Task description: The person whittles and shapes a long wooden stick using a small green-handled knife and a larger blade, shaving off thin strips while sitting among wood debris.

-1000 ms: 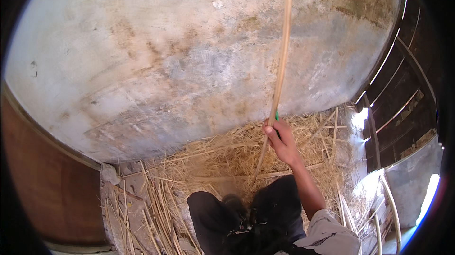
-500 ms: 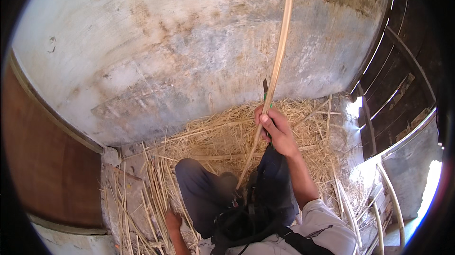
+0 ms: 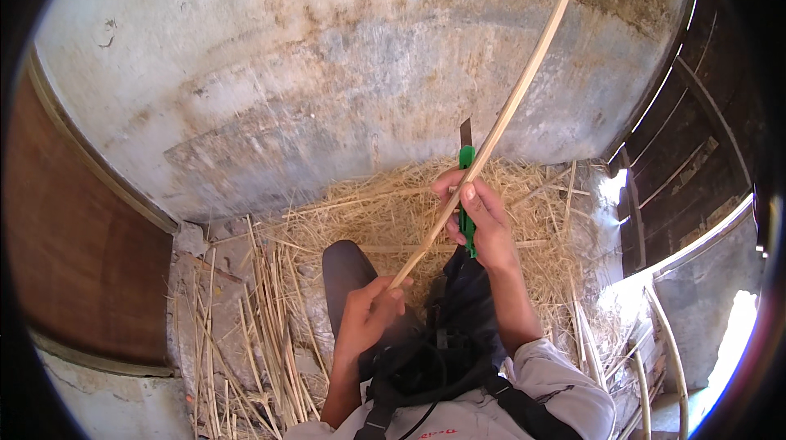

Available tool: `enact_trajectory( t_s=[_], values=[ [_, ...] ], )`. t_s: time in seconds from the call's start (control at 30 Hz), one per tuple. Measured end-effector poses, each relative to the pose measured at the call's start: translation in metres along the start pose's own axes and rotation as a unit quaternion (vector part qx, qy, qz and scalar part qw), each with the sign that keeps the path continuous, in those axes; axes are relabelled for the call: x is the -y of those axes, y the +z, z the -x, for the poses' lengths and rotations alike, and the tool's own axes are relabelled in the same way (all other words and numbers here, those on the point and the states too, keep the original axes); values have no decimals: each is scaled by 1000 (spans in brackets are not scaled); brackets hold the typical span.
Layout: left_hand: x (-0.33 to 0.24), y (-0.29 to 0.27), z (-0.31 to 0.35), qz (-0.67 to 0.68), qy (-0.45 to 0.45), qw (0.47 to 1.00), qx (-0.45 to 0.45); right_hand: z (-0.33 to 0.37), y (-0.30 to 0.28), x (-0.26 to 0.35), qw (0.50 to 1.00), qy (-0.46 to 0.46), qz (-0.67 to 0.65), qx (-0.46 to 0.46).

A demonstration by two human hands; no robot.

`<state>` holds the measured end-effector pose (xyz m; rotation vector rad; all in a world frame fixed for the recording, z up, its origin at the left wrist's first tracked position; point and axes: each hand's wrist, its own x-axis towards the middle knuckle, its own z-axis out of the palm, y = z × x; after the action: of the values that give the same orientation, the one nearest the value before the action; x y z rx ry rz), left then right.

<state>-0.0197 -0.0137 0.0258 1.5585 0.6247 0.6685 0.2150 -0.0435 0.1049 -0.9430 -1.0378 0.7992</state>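
A long pale bamboo strip (image 3: 530, 72) slants up and to the right across my lap, its far end against the view of the wall. My left hand (image 3: 370, 314) is closed round the strip's lower end. Higher up, my right hand (image 3: 481, 215) pinches the same strip between thumb and fingers. That hand also holds a green utility knife (image 3: 467, 194), its dark blade out and pointing up beside the strip. Part of the knife's handle is hidden behind the strip and my fingers.
Loose straw-like shavings (image 3: 368, 211) cover the floor ahead of my knees. A bundle of thin bamboo strips (image 3: 270, 325) lies at the left. Beyond stands a stained wall (image 3: 327, 88); a brown panel (image 3: 90, 252) is at far left, dark boards (image 3: 688, 137) at right.
My left hand has risen from beside the bundle to the strip's lower end. The strip has tilted further right, and its upper end now shows. More of the green knife is visible.
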Motion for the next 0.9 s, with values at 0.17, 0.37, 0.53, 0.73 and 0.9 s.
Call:
enact_trajectory(
  t_s=[0.17,0.37,0.53,0.73,0.9],
  values=[
    [4,5,11,19,-12,1000,-11,10,-5,-6,998,-5,58,12],
    [-2,13,9,17,2,1000,-23,37,-23,-26,996,31,80,-8],
    [-5,22,1,39,-5,999,-6,34,-13,-29,992,-8,114,-49],
    [-4,20,-9,94,-44,993,61,32,-23,-28,992,2,115,-55],
    [-7,21,-14,164,-63,979,100,34,-33,-28,990,17,134,-43]
  ],
)
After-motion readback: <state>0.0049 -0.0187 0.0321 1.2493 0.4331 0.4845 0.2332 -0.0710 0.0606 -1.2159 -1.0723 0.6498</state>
